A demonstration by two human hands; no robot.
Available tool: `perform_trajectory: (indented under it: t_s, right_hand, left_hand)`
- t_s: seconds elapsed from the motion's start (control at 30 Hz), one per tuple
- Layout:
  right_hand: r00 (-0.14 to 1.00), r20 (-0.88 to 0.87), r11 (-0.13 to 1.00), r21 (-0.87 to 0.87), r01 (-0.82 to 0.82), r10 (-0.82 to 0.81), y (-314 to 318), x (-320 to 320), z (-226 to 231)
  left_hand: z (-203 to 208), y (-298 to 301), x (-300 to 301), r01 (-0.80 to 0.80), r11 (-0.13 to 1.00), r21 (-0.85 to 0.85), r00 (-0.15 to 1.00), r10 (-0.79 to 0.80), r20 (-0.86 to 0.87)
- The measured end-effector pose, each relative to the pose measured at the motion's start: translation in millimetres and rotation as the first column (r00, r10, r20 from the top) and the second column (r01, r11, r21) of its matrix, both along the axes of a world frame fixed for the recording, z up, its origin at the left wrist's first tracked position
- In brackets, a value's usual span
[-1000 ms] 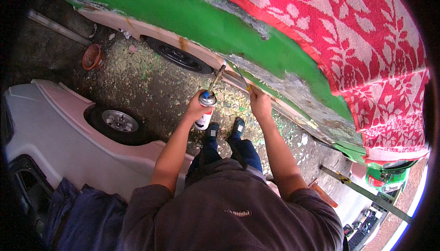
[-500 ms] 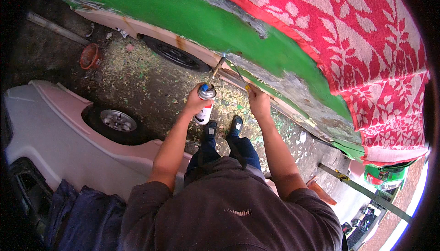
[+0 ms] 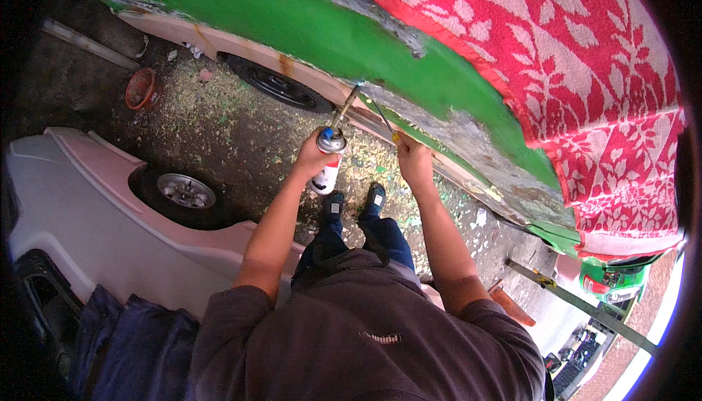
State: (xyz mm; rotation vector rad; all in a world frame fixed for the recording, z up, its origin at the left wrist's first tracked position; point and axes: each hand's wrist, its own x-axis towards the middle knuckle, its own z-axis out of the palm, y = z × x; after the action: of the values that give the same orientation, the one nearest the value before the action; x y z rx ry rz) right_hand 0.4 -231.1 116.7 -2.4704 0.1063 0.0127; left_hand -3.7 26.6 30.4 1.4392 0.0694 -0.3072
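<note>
Standing right of a pale car (image 3: 110, 196) and a pot (image 3: 145, 99) on a floor (image 3: 164, 129) strewn with flakes (image 3: 212, 101), clasping a torch (image 3: 327, 173) in the left grip (image 3: 311, 156) and a tool (image 3: 395, 137) in the right grip (image 3: 415, 164), tips near a green car (image 3: 446, 79) partly under a towel (image 3: 585, 72).

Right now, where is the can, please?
In the head view, the can is just left of centre, held in the left hand, just above the left shoe in the picture.

hands (image 3: 314, 156): both curled, gripping | forearms (image 3: 273, 229): stretched forward, apart
</note>
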Motion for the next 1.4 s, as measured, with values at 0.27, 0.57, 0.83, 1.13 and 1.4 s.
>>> perform_trajectory:
  t_s: [0.27, 0.57, 0.83, 1.13, 1.4]
  right_hand:
    - [0.992, -0.101, 0.994, 0.062, 0.085, -0.078, -26, -18, 2]
    - [0.996, -0.071, 0.993, 0.093, 0.067, -0.06, -29, -29, -11]
    - [0.988, -0.125, 0.99, 0.1, 0.099, -0.087, -25, -25, 11]
    - [0.977, -0.167, 0.981, 0.119, 0.151, -0.13, -35, -33, 5]
    - [0.984, -0.144, 0.99, 0.078, 0.118, -0.106, -34, -37, 17]
  left_hand:
    - [-1, -11, -4, -0.008, 0.999, -0.044, 1.0, 0.008, 0.006]
    - [-1, -2, -1, -0.04, 0.999, -0.006, 0.999, 0.04, 0.016]
    - [-3, 4, 1, -0.064, 0.998, 0.007, 0.998, 0.064, -0.018]
    - [10, -5, 1, -0.062, 0.996, -0.062, 0.998, 0.062, -0.01]
    - [-2, 2, 4, -0.099, 0.995, -0.032, 0.995, 0.099, -0.022]
